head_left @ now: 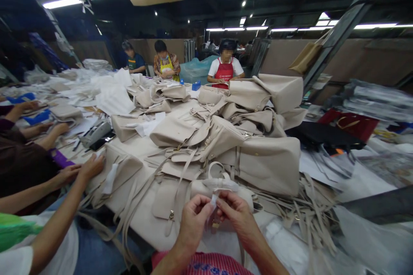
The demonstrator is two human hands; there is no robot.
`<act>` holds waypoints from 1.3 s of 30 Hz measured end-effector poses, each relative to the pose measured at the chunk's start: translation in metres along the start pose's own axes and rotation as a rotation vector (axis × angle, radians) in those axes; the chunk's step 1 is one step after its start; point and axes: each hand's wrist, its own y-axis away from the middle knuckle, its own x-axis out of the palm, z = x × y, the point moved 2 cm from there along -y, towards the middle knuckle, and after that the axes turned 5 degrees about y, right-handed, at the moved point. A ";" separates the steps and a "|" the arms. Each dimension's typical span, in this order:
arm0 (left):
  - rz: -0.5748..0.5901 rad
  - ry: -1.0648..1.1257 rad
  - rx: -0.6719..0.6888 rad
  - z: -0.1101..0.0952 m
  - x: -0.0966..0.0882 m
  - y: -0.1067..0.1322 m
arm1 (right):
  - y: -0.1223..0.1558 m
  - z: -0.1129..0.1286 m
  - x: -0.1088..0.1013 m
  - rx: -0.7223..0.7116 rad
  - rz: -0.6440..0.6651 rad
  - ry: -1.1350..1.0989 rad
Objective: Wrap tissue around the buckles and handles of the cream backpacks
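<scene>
My left hand (196, 215) is closed in a pinch on a thin white wrapping strip (214, 200). Facing it, my right hand (237, 210) pinches the same strip, with the fingertips of both hands nearly touching. Behind my fingers lies a beige bag (198, 188) with a looped top handle (215, 168), white wrapping (222, 185) around the handle's base. A beige flap with a small metal clasp (171, 215) lies to the left of my left hand. My hands partly cover the front of the bag.
Beige bags (269, 163) are piled across the table. Loose straps (309, 212) hang at the right, near clear plastic (287, 240). At left, a co-worker's hand (92, 166) touches another bag (121, 165); a tape dispenser (97, 133) stands behind. A metal post (351, 21) rises at right.
</scene>
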 end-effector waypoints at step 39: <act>0.046 0.294 -0.501 0.012 0.010 -0.041 | 0.137 -0.072 -0.170 0.133 -0.937 0.259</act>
